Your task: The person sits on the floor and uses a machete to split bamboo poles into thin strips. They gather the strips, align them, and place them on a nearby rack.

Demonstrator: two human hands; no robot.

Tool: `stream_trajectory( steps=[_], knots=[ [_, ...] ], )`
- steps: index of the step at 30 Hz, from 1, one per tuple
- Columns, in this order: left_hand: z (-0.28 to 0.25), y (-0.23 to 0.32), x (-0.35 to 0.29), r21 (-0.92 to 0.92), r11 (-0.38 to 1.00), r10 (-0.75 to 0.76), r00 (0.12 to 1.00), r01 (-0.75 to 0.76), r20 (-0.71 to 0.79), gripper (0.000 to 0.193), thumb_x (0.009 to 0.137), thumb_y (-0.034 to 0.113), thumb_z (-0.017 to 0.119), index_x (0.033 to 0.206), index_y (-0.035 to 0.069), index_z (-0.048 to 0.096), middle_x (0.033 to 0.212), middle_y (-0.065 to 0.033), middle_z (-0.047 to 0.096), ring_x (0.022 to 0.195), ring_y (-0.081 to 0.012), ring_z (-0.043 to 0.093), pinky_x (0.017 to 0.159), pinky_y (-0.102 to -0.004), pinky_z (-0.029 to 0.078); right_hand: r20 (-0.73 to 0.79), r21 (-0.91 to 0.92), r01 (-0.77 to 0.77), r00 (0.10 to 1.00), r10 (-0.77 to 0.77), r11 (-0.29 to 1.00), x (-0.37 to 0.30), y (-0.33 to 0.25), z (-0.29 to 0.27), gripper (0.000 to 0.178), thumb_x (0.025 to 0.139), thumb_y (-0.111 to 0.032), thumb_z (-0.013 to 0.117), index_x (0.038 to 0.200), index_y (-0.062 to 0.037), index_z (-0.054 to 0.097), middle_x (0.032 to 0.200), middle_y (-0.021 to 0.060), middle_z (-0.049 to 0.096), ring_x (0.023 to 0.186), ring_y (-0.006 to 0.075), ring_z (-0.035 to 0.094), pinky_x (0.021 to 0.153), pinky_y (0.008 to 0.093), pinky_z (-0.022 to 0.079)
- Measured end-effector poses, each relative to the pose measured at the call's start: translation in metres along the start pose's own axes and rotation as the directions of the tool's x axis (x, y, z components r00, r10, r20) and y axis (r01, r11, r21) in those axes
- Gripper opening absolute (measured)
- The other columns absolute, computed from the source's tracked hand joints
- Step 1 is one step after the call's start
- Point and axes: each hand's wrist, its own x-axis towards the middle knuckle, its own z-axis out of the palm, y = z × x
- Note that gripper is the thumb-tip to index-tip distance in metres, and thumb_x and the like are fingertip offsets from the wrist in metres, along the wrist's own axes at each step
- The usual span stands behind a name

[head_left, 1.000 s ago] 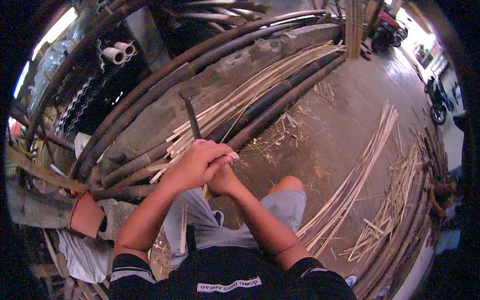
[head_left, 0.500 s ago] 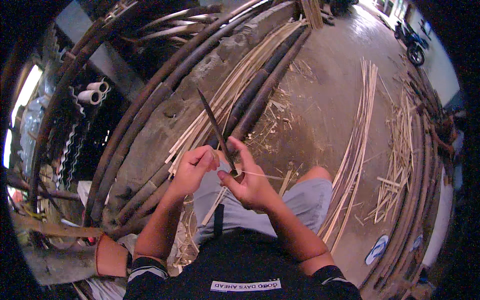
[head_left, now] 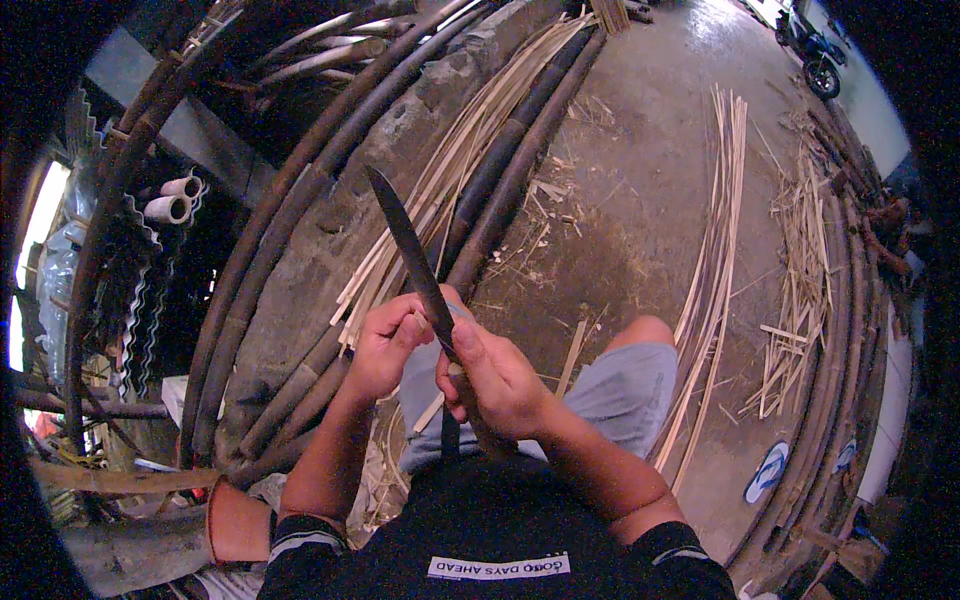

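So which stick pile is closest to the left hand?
The left pile, ending by the left hand. The middle pile and right pile lie past the right knee.

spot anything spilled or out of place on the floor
Pale chips lie strewn on the floor, and the heap of slats at right lies crisscrossed, messier than the long bundle beside it. Nothing looks clearly damaged.

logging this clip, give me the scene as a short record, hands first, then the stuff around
right hand: holds a long dark-bladed knife, its tip up and to the left
left hand: fingers curled, beside the blade; what it grips is unclear
left of centre: bundle of pale strips alongside dark poles
right floor: second strip bundle, spread lengthwise
lower right: blue-and-white flip-flop
top right: motorbike
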Motion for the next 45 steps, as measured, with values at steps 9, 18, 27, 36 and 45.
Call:
stream_trajectory(
  steps=[9,18,27,36,45],
  knots=[
    [0.004,0.0,0.001,0.011,1.0,-0.009,1.0,0.009,0.016,0.046,0.098,0.048,0.051,0.103,0.004,0.064,0.087,0.0007,0.058,0.078,-0.0087,0.051,0.069,-0.0256,0.043,-0.014,0.0,0.032,0.999,-0.032,0.999,-0.001,0.001,-0.005,0.053,0.106,-0.04,0.027,0.147,-0.0065,0.034,0.066,0.0025,0.053,0.051,0.0116,0.051,0.049,0.0281,0.047],
    [0.009,0.008,0.004,0.016,0.998,0.057,0.996,-0.058,0.066,0.048,0.098,0.049,0.051,0.104,0.003,0.064,0.09,0.0,0.058,0.08,-0.0091,0.052,0.07,-0.0256,0.043,-0.003,-0.003,0.061,0.998,-0.061,0.998,-0.005,0.001,-0.008,0.052,0.106,-0.04,0.027,0.144,-0.0061,0.037,0.065,0.0022,0.052,0.049,0.0114,0.051,0.047,0.0284,0.046],
    [0.012,0.005,0.002,0.068,0.997,0.037,0.999,-0.04,0.036,0.044,0.1,0.044,0.05,0.102,0.002,0.063,0.097,-0.0036,0.06,0.086,-0.0129,0.054,0.078,-0.0291,0.045,-0.062,-0.035,0.151,0.986,-0.153,0.988,0.002,0.016,-0.006,0.046,0.105,-0.04,0.029,0.133,-0.0056,0.04,0.06,0.003,0.049,0.046,0.0136,0.049,0.044,0.0302,0.043],
    [0.014,0.011,0.002,0.041,0.999,0.001,0.995,-0.005,0.096,0.039,0.1,0.039,0.051,0.1,0.002,0.063,0.105,-0.0067,0.059,0.098,-0.0174,0.054,0.087,-0.033,0.044,-0.074,-0.099,0.217,0.972,-0.225,0.971,-0.003,0.007,-0.005,0.033,0.106,-0.034,0.03,0.117,-0.0063,0.044,0.064,0.0026,0.043,0.044,0.0124,0.045,0.043,0.029,0.04],
    [0.014,-0.007,-0.002,0.146,0.989,0.019,0.994,-0.036,0.112,0.034,0.101,0.033,0.051,0.1,0.001,0.064,0.105,-0.0087,0.06,0.099,-0.0213,0.055,0.089,-0.0356,0.042,-0.142,-0.091,0.065,0.987,-0.078,0.994,-0.003,0.011,-0.004,0.032,0.104,-0.036,0.036,0.119,-0.0077,0.042,0.073,0.0063,0.048,0.05,0.015,0.051,0.047,0.0309,0.043]
  ],
)
